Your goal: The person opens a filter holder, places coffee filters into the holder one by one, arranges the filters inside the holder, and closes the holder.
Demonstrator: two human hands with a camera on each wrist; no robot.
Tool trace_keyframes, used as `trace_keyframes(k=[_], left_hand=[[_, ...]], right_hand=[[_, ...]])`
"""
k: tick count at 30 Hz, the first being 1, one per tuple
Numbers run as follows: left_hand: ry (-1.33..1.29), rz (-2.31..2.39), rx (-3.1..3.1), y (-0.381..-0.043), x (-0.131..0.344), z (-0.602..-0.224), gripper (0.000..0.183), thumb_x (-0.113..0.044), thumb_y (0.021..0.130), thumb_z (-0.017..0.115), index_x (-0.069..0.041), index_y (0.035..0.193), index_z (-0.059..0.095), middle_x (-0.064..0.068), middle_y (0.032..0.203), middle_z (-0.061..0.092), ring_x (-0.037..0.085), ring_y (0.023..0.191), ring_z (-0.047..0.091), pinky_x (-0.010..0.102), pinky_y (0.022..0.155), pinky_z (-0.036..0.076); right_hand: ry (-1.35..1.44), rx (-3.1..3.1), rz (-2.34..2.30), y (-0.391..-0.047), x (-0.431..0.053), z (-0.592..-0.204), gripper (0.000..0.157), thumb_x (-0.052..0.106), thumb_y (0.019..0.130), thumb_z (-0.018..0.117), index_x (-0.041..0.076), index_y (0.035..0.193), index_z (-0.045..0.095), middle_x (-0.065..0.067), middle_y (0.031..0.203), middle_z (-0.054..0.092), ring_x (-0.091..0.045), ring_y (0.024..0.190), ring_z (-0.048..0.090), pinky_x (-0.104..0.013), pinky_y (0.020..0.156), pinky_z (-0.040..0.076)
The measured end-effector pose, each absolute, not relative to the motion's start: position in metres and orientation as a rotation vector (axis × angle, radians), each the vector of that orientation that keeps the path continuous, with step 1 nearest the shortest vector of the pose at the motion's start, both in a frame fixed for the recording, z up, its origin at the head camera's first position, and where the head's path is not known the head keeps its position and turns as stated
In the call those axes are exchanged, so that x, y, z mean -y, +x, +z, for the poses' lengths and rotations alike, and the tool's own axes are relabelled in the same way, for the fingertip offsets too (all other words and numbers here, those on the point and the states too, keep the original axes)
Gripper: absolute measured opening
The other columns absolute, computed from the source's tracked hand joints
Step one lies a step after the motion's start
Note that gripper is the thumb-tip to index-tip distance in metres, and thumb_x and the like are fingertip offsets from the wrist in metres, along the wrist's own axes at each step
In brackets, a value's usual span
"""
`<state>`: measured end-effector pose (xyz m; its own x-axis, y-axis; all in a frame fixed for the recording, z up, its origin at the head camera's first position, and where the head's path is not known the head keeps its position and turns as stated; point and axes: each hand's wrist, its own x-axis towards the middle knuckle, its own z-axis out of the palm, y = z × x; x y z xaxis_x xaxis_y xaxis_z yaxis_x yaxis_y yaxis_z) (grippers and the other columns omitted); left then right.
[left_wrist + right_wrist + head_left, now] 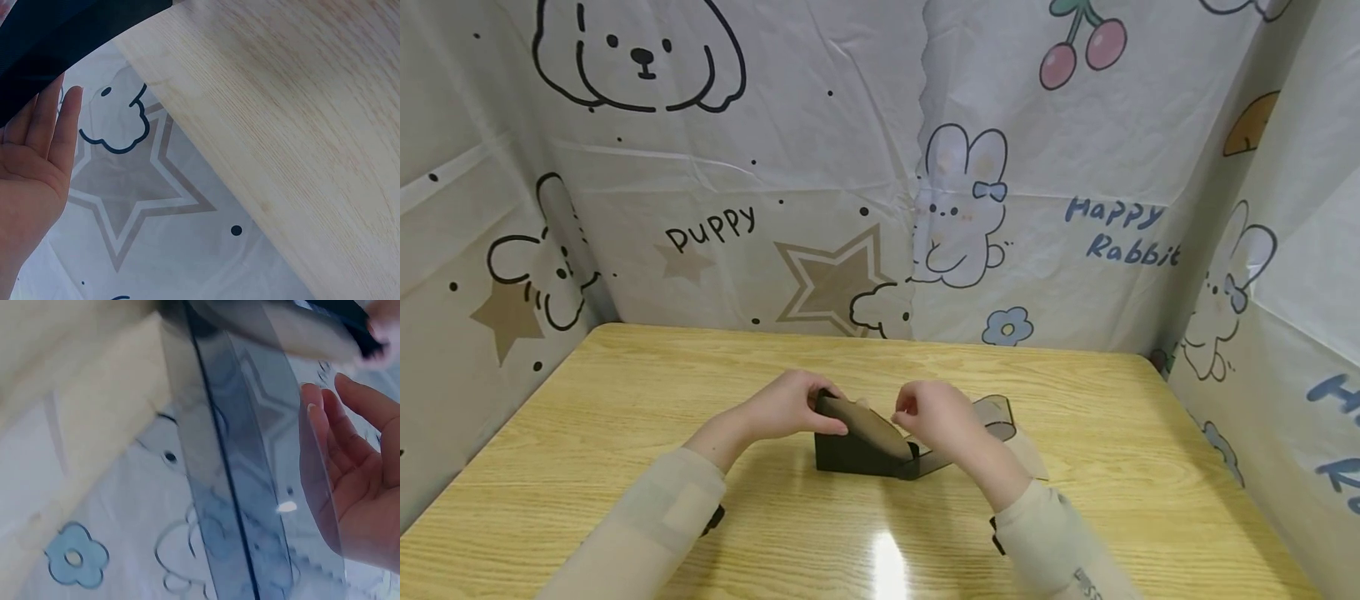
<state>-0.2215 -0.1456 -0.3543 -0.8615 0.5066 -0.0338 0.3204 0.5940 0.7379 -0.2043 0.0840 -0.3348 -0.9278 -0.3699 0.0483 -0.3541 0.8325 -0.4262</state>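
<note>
My left hand (786, 407) grips the upper left end of a black wedge-shaped piece (857, 450) with a tan sloping face. The thumb lies on the near side, the fingers behind. In the left wrist view the piece appears as a dark band (75, 44) above the palm. A clear plastic sheet (995, 412) with dark edges extends from its right end and bends into a loop. My right hand (942, 421) hovers over the low end, fingers loosely bent. In the right wrist view that hand (362, 456) is partly behind the clear sheet (250, 462), with nothing seen between thumb and fingers.
The work lies on a wood-grain table (625, 392). White cloth printed with cartoon animals (835, 150) hangs behind the table and along both sides. A bright light reflection shows on the table's near part.
</note>
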Motion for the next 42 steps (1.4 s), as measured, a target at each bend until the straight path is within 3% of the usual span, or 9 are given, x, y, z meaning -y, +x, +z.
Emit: trace_keyframes(k=[4,12,19,23,26,30,37,42], left_hand=[[0.671,1.111,-2.589,-0.221,0.146,-0.354,0.039,-0.029,0.077,0.077,-0.009,0.108,0.067,0.001,0.09,0.066,0.011,0.066,0.048,0.026,0.06,0.043],[0.688,1.097,-2.602,-0.221,0.146,-0.353,0.039,-0.029,0.077,0.077,-0.009,0.108,0.068,0.002,0.092,0.066,0.011,0.064,0.045,0.024,0.058,0.041],[0.68,1.08,-2.619,-0.221,0.147,-0.354,0.038,-0.029,0.077,0.077,-0.009,0.108,0.068,0.001,0.089,0.065,0.01,0.062,0.044,0.023,0.057,0.04],[0.674,1.063,-2.63,-0.22,0.146,-0.355,0.04,-0.031,0.077,0.077,-0.009,0.109,0.067,0.0,0.089,0.064,0.011,0.064,0.044,0.024,0.059,0.039],[0.673,1.059,-2.632,-0.221,0.146,-0.354,0.04,-0.031,0.077,0.077,-0.01,0.109,0.067,0.0,0.089,0.064,0.011,0.064,0.043,0.024,0.059,0.039],[0.672,1.066,-2.627,-0.222,0.146,-0.354,0.038,-0.03,0.077,0.077,-0.011,0.108,0.068,0.0,0.089,0.064,0.012,0.064,0.044,0.025,0.058,0.039],[0.663,1.081,-2.614,-0.224,0.147,-0.356,0.039,-0.031,0.076,0.077,-0.011,0.108,0.068,-0.001,0.088,0.064,0.012,0.061,0.043,0.025,0.057,0.039],[0.657,1.085,-2.609,-0.224,0.146,-0.358,0.039,-0.031,0.076,0.078,-0.011,0.108,0.067,0.0,0.087,0.064,0.012,0.061,0.042,0.025,0.056,0.038]], right_hand=[[-0.511,-3.006,-0.786,-0.204,-0.104,-0.311,0.009,0.021,0.088,0.065,0.013,0.084,0.067,0.002,0.079,0.065,-0.011,0.068,0.054,-0.027,0.06,0.044],[-0.168,-3.154,-0.925,-0.217,-0.165,-0.292,0.024,0.03,0.092,0.058,0.008,0.094,0.066,-0.009,0.091,0.066,-0.021,0.077,0.057,-0.029,0.062,0.043],[-0.015,-3.05,-0.686,-0.242,-0.193,-0.335,0.027,0.027,0.091,0.055,0.004,0.101,0.064,-0.013,0.097,0.067,-0.023,0.079,0.059,-0.033,0.06,0.043],[-0.028,-2.914,-0.487,-0.247,-0.203,-0.367,0.027,0.015,0.092,0.05,-0.002,0.112,0.058,-0.02,0.11,0.063,-0.032,0.095,0.06,-0.045,0.074,0.048],[-0.095,-2.872,-0.395,-0.247,-0.209,-0.382,0.026,0.012,0.088,0.057,-0.006,0.106,0.055,-0.021,0.103,0.062,-0.031,0.09,0.059,-0.046,0.076,0.049],[-0.118,-2.867,-0.39,-0.248,-0.214,-0.39,0.03,0.018,0.078,0.069,-0.002,0.093,0.053,-0.011,0.085,0.058,-0.022,0.074,0.05,-0.036,0.065,0.045],[-0.071,-2.845,-0.433,-0.247,-0.215,-0.39,0.023,0.016,0.077,0.07,0.004,0.08,0.051,-0.005,0.073,0.05,-0.018,0.067,0.045,-0.03,0.059,0.037],[-0.058,-2.852,-0.43,-0.247,-0.215,-0.391,0.029,0.017,0.076,0.07,0.009,0.07,0.043,-0.001,0.067,0.04,-0.015,0.062,0.04,-0.029,0.057,0.032]])
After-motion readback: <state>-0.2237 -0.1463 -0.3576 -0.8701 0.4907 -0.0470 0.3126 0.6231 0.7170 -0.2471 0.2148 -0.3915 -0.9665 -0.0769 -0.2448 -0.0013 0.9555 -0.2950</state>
